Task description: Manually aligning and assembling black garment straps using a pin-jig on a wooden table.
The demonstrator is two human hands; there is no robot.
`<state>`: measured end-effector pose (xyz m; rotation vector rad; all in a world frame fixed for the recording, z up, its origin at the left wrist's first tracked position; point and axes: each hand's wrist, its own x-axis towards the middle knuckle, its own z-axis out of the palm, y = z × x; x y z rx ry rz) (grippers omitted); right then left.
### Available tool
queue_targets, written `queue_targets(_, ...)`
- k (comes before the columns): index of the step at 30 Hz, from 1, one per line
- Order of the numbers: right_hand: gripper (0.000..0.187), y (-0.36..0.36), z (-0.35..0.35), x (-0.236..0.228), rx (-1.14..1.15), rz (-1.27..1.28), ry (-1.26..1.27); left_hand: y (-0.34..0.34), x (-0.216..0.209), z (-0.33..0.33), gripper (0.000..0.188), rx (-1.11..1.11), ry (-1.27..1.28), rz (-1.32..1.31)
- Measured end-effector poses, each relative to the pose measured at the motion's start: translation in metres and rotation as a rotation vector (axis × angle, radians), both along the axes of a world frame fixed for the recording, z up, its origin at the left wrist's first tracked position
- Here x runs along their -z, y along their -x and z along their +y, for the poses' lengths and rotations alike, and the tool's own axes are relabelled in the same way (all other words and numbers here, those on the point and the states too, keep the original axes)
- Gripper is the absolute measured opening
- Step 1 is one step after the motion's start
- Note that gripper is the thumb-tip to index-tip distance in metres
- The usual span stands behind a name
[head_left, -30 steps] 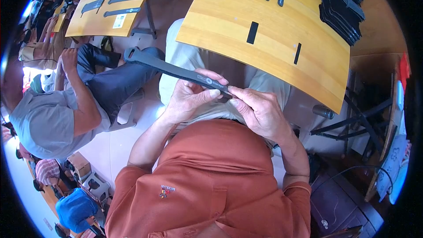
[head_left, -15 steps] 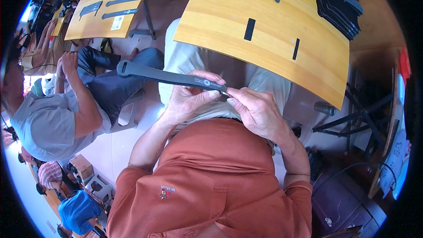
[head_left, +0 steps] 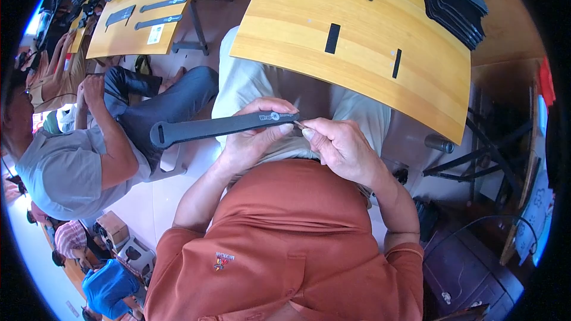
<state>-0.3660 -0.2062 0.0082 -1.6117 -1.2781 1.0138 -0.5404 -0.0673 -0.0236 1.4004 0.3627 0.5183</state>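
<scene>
My left hand (head_left: 251, 142) is closed around the right end of a long dark grey strap (head_left: 217, 127), thumb in front and fingers behind. Pale printing marks the gripped end. The strap's far left end is rounded, with a slot in it, and hangs free over the floor. My right hand (head_left: 347, 148) is closed in a pinch, thumb against index finger. From that pinch a small thin thing (head_left: 301, 125) sticks out and meets the strap's right end. Its kind is too small to make out. Both hands are above my lap, in front of the table edge.
A wooden table (head_left: 363, 77) stands ahead, bearing several similar straps, a wider black strip (head_left: 332, 38), a narrow black strip (head_left: 397, 63) and a black stack (head_left: 455, 9) at the right. A seated person (head_left: 65, 154) is close on my left, by a second table (head_left: 113, 41).
The strap's free left end has swung downward, so the strap now slopes the other way. My right hand has drawn slightly back from the strap's end, showing more of the thin thing.
</scene>
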Motion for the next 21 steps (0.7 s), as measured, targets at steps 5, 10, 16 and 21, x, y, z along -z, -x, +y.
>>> queue_targets(5, 0.017, 0.004, 0.0, 0.0, 0.057, 0.153, 0.057, -0.003, -0.002, -0.002, 0.026, -0.037, -0.255, 0.015)
queue_targets(10, 0.018, 0.004, -0.003, 0.012, 0.049, 0.565, 0.285, -0.005, 0.0, -0.006, 0.024, -0.09, -0.488, 0.036)
queue_targets(16, 0.019, 0.018, -0.004, 0.018, 0.156, 0.14, -0.043, -0.005, 0.007, -0.01, 0.023, -0.114, -0.522, 0.039)
queue_targets(21, 0.016, 0.007, -0.002, 0.014, 0.114, 0.429, 0.192, -0.006, 0.009, -0.012, 0.022, -0.137, -0.44, -0.011)
